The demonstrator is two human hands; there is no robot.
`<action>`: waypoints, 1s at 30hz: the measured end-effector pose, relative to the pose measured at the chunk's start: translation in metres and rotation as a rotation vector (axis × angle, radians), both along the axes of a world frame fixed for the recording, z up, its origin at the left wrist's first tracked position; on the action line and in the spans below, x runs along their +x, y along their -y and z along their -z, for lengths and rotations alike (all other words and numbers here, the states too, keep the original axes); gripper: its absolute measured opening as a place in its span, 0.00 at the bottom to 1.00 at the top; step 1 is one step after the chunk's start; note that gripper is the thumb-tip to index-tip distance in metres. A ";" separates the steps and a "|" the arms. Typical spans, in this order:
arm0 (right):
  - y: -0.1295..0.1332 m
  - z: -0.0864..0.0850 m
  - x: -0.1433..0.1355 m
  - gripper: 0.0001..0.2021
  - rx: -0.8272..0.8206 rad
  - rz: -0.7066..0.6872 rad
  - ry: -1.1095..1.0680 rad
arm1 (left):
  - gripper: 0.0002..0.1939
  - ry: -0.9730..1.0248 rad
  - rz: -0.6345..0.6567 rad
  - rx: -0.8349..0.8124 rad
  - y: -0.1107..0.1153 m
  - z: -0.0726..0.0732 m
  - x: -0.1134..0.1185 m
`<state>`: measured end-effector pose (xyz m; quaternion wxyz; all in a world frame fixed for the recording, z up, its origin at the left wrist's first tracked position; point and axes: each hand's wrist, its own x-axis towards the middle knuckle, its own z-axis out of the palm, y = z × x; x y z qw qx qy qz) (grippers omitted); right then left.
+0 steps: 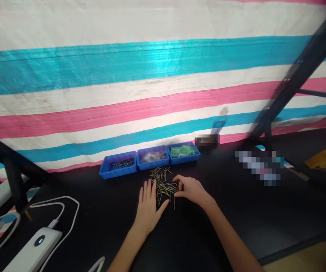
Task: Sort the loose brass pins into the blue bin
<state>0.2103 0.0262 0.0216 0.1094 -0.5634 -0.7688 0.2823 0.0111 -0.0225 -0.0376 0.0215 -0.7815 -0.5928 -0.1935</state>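
Observation:
A loose pile of thin, pin-like metal pieces [165,187], some with yellowish parts, lies on the black table in front of three blue bins. My left hand [148,207] rests flat along the pile's left side, fingers stretched and thumb spread toward the near pieces. At the right side, my right hand [190,189] is bent over the edge of the pile, with a gap between thumb and index finger. One piece lies close by its thumb tip; no held piece can be made out. Similar thin pieces lie in the left blue bin [117,174].
The middle bin [153,164] holds clear plastic bags, the right bin [184,160] green packets. A white power bank [34,251] with a white cable [73,217] lies at left. Black frame legs [282,87] stand on both sides, before a striped sheet [123,113].

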 end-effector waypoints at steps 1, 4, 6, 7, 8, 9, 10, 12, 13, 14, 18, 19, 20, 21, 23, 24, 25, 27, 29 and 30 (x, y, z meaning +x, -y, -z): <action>0.000 0.000 -0.002 0.18 0.013 0.005 0.000 | 0.36 0.014 -0.001 -0.008 0.000 -0.001 0.001; 0.001 0.002 -0.008 0.15 0.051 0.014 0.003 | 0.34 0.058 0.010 -0.048 0.000 -0.005 0.002; 0.001 0.003 -0.012 0.14 0.063 0.014 0.002 | 0.32 0.096 0.024 -0.068 0.001 -0.009 0.003; 0.001 0.003 -0.014 0.14 0.068 0.012 -0.004 | 0.32 0.118 0.030 -0.074 0.002 -0.010 0.003; 0.001 0.003 -0.015 0.14 0.071 0.008 -0.013 | 0.31 0.141 0.035 -0.076 0.002 -0.012 0.003; 0.001 0.003 -0.017 0.15 0.074 0.004 -0.023 | 0.30 0.164 0.041 -0.076 0.003 -0.013 0.003; 0.001 0.003 -0.017 0.16 0.076 0.001 -0.036 | 0.30 0.186 0.048 -0.075 0.003 -0.014 0.003; 0.002 0.003 -0.018 0.17 0.071 -0.002 -0.063 | 0.29 0.219 0.070 -0.074 0.004 -0.016 0.003; 0.002 0.002 -0.018 0.17 0.065 -0.003 -0.078 | 0.28 0.229 0.082 -0.074 0.004 -0.016 0.003; 0.002 0.002 -0.018 0.17 0.059 -0.003 -0.092 | 0.28 0.235 0.094 -0.074 0.004 -0.017 0.003; 0.004 0.002 -0.019 0.19 0.060 0.003 -0.109 | 0.25 0.248 0.111 -0.069 0.004 -0.019 0.003; 0.005 0.002 -0.020 0.19 0.066 0.007 -0.102 | 0.24 0.253 0.108 -0.067 0.003 -0.020 0.003; 0.005 0.002 -0.022 0.20 0.072 0.011 -0.094 | 0.23 0.258 0.102 -0.067 0.003 -0.020 0.002; 0.006 0.002 -0.023 0.20 0.081 0.016 -0.085 | 0.23 0.263 0.096 -0.067 0.002 -0.020 0.002; 0.007 0.003 -0.025 0.20 0.101 0.025 -0.069 | 0.21 0.272 0.084 -0.065 0.002 -0.020 0.002; 0.008 0.003 -0.026 0.20 0.112 0.030 -0.061 | 0.20 0.276 0.084 -0.062 0.001 -0.021 0.002; 0.008 0.003 -0.027 0.20 0.121 0.037 -0.054 | 0.20 0.278 0.091 -0.058 0.002 -0.021 0.002; 0.009 0.003 -0.029 0.20 0.127 0.048 -0.041 | 0.18 0.272 0.128 -0.048 0.002 -0.024 0.003; 0.009 0.002 -0.029 0.20 0.119 0.054 -0.026 | 0.19 0.256 0.181 -0.046 0.004 -0.026 0.006; 0.009 0.002 -0.029 0.20 0.112 0.053 -0.020 | 0.21 0.248 0.202 -0.053 0.006 -0.028 0.007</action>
